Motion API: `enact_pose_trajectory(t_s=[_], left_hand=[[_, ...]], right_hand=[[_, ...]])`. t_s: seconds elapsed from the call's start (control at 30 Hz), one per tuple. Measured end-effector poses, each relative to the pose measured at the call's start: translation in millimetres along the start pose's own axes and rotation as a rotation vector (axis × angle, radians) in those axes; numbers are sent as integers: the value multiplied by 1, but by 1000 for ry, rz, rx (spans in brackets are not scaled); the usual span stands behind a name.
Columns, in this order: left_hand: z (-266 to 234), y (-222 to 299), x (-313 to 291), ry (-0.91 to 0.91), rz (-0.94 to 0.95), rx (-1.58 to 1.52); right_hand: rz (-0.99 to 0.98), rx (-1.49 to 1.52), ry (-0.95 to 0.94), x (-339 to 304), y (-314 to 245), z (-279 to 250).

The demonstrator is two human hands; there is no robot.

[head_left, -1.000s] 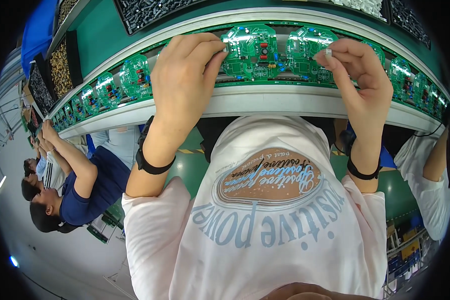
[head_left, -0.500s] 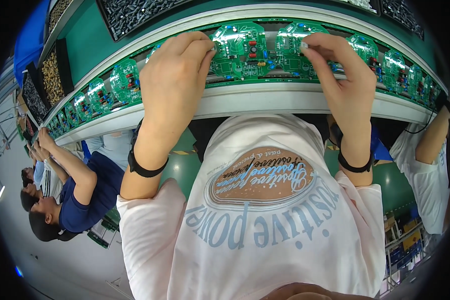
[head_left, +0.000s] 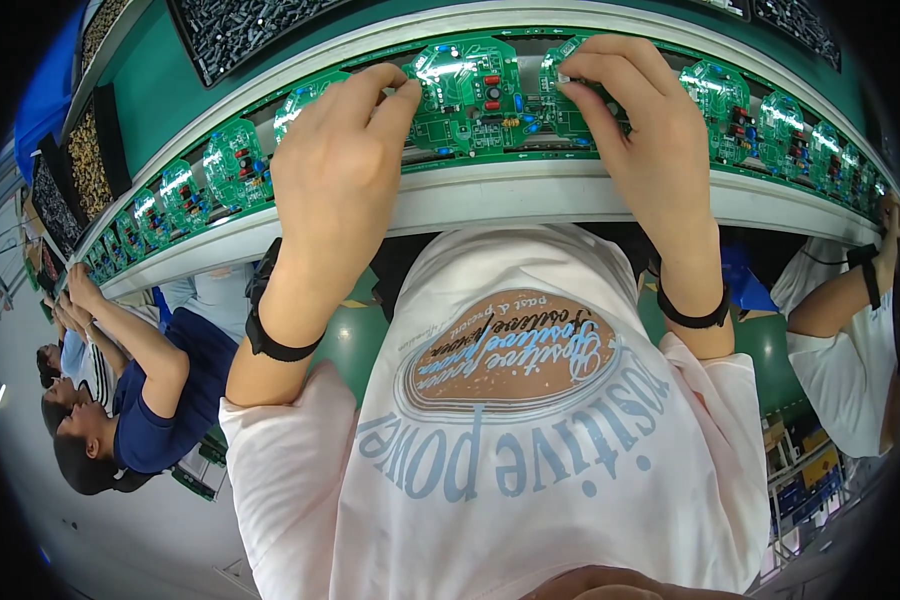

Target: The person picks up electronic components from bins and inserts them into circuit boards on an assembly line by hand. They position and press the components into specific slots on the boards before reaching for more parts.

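Note:
A row of green circuit boards (head_left: 462, 95) with red, blue and black parts sits in a pale metal rail in front of me. My left hand (head_left: 342, 165) is over the boards on the left, thumb and fingertips drawn together beside the middle board's left edge. Anything inside that pinch is too small or hidden to make out. Over the board to the right (head_left: 560, 120), my right hand (head_left: 645, 125) pinches a small white component (head_left: 563, 78) between thumb and forefinger. The hand covers much of that board.
Black bins of dark small parts (head_left: 245, 35) stand beyond the rail, above a green surface (head_left: 155, 70). A bin of yellowish parts (head_left: 92, 165) is at the far left. Co-workers sit along the left, one in a navy shirt (head_left: 175, 385); another person's arm (head_left: 840, 300) is at the right.
The whole view has shifted slightly, with the boards and bins now a bit further left. My right hand has moved left across its board, still pinching the small white component. My left hand stays pinched.

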State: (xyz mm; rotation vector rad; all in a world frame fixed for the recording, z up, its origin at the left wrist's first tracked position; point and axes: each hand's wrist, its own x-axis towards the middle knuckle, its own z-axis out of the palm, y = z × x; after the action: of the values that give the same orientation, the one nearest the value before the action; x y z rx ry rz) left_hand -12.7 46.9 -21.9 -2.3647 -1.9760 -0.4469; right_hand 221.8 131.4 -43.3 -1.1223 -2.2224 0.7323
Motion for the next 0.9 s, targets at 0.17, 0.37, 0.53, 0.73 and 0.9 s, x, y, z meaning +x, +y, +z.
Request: enact_pose_trajectory(t_s=[0.17, 0.37, 0.53, 0.73, 0.9], left_hand=[[-8, -1, 6, -91, -3, 1], [-31, 2, 31, -163, 34, 25], [-42, 6, 77, -4, 187, -36], [-12, 43, 161, 106, 336, -187], [44, 69, 237, 280, 423, -250]], right_hand=[[-88, -6, 12, 0, 8, 1], [-83, -46, -5, 5, 4, -2], [-229, -106, -14, 9, 13, -1], [-207, -67, 5, 7, 6, 4], [-153, 13, -6, -2, -6, -17]])
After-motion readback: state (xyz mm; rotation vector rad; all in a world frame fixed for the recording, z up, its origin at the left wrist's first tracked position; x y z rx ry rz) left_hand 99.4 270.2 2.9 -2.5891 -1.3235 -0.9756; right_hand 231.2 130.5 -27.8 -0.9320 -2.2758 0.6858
